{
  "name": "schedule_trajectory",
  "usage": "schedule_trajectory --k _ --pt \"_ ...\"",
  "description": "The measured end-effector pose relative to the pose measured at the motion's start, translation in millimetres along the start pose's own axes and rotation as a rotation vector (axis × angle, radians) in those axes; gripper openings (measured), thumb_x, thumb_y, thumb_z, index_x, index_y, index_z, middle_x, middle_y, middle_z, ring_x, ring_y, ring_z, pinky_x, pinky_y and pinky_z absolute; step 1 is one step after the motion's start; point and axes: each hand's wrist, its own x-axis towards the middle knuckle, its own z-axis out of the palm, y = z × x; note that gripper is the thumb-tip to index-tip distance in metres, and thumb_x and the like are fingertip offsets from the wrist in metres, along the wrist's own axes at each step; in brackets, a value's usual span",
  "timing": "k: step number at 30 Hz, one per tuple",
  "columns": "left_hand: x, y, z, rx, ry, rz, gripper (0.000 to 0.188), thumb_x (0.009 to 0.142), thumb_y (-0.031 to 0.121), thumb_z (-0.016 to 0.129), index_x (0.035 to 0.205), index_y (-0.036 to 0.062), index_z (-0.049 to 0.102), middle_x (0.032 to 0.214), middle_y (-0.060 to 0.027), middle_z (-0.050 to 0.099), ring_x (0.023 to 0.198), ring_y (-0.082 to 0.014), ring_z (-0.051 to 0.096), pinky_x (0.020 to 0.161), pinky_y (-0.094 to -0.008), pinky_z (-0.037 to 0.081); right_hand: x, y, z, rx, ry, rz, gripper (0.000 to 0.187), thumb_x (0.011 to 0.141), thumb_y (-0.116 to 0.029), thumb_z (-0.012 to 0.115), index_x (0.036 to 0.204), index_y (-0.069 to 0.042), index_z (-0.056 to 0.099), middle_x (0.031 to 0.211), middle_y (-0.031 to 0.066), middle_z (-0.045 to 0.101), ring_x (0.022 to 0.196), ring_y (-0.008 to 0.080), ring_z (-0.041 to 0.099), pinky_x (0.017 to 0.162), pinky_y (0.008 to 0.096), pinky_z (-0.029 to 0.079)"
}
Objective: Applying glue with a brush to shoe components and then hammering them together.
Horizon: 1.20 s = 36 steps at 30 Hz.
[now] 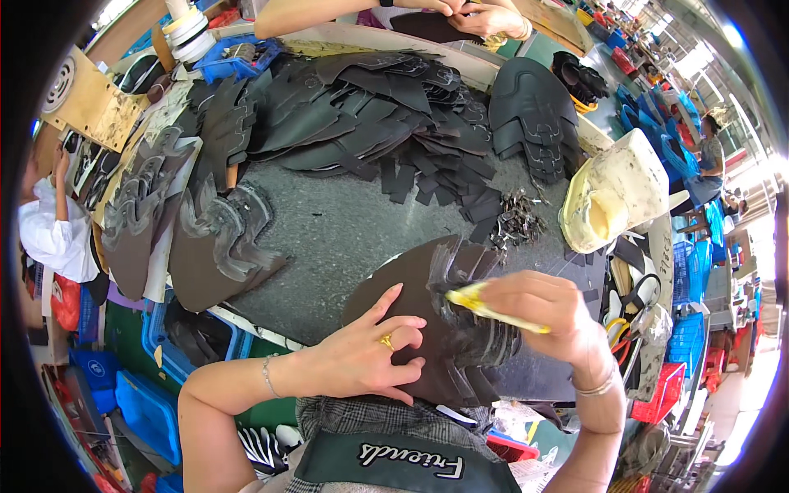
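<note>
On the worktable in front of me lies a fanned stack of dark brown, sole-shaped sheet pieces. Their overlapping right ends carry whitish, smeared streaks that look like glue. My left hand rests on the stack's left part with its fingers spread, a gold ring on one of them. In my right hand is a brush with a yellow-stained, pale handle, its dark tip touching the streaked edges. The fingers are wrapped round the handle.
A large heap of dark pieces covers the table's far side. Streaked stacks lie at left, another dark stack at far right. A glue-stained, cream container stands right, near small scraps. Across the table are another person's hands.
</note>
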Motion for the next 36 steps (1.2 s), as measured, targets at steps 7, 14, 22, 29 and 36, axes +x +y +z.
schedule_trajectory --k 7,14,22,29,36 --pt "5.6 0.3 0.1 -0.068 0.031 -0.015 0.050 0.062 0.044 0.084 0.094 0.0106 0.065 0.119 -0.0138 0.044 0.118 -0.0342 0.048 0.110 -0.0660 0.025 -29.0 -14.4 -21.1 0.067 -0.032 0.140 0.038 0.061 0.006 0.062 0.099 0.002 0.064 0.098 0.0169 0.066 0.093 0.0342 0.066 0.076 0.0402 0.056" --pt "-0.8 0.1 0.3 -0.131 0.005 -0.072 0.052 0.064 0.040 0.082 0.104 0.0110 0.066 0.130 -0.0184 0.043 0.127 -0.0379 0.043 0.110 -0.0648 0.025 -46.1 -46.1 -16.3 0.124 -0.117 0.171 0.030 0.065 0.006 0.063 0.095 0.000 0.066 0.090 0.0129 0.068 0.073 0.0285 0.067 0.062 0.0333 0.055" --pt "-43.0 -1.7 -17.3 0.103 0.270 -0.094 0.053 0.086 0.032 0.054 0.130 0.0017 0.055 0.136 -0.0243 0.048 0.130 -0.0390 0.045 0.111 -0.0543 0.030 -75.7 -53.4 18.5 -0.140 0.461 0.506 0.010 0.075 0.006 0.065 0.084 0.001 0.064 0.081 0.0148 0.070 0.068 0.0259 0.067 0.063 0.0309 0.052" --pt "-173.2 24.9 -56.3 0.799 0.991 -0.472 0.032 0.088 0.016 0.063 0.119 0.0058 0.064 0.130 -0.0240 0.056 0.128 -0.0447 0.046 0.110 -0.0558 0.031 -90.5 -41.9 19.3 -0.082 0.454 0.549 0.004 0.084 0.003 0.063 0.086 0.003 0.060 0.085 0.0133 0.068 0.073 0.0180 0.061 0.066 0.0279 0.047" --pt "-155.7 6.8 -59.4 0.592 0.745 -0.841 0.110 0.047 0.056 0.082 0.139 0.0057 0.048 0.150 -0.0196 0.035 0.144 -0.0362 0.024 0.117 -0.0537 0.005 -87.8 -49.3 12.3 -0.135 0.478 0.579 0.005 0.081 0.004 0.065 0.085 0.002 0.062 0.081 0.0106 0.068 0.069 0.0163 0.060 0.063 0.0265 0.046"
